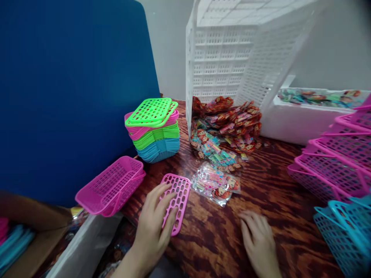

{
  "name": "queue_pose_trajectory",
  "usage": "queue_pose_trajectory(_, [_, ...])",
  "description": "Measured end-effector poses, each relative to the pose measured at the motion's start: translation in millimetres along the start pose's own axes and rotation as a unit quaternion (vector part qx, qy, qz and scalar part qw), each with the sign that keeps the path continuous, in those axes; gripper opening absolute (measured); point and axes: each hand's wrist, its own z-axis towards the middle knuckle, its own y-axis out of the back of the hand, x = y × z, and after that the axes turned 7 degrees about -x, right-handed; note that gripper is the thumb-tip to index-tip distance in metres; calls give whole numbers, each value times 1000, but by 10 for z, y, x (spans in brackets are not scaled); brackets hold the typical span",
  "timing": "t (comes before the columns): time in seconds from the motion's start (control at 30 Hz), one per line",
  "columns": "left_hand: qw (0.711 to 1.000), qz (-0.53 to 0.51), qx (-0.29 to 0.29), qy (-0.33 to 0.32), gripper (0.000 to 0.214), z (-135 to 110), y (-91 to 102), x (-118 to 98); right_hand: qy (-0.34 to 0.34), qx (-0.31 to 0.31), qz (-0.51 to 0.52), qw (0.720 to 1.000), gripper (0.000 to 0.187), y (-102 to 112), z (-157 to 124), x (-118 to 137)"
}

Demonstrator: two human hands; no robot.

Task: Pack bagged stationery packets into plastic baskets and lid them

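My left hand (153,226) lies flat on a pink perforated lid (177,200) near the table's front edge, fingers spread over its left half. My right hand (257,241) rests palm down on the bare wood to the right, fingers apart and slightly blurred, holding nothing. Just beyond the lid lies a clear packet of cartoon stickers (216,183). An empty pink basket (111,185) sits tilted at the table's left edge, close to my left hand.
A stack of green, pink and blue lids (155,129) stands behind. A tipped white crate (220,58) spills sticker packets (226,127). Nested pink baskets (336,162) and blue baskets (346,231) are at right. A white tray (298,119) sits at the back right, and a blue panel (63,88) stands at left.
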Motion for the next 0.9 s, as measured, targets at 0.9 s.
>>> queue_pose_trajectory(0.9, [920, 351, 94, 149, 36, 0, 939, 1111, 183, 186, -27, 965, 45, -804, 578, 927])
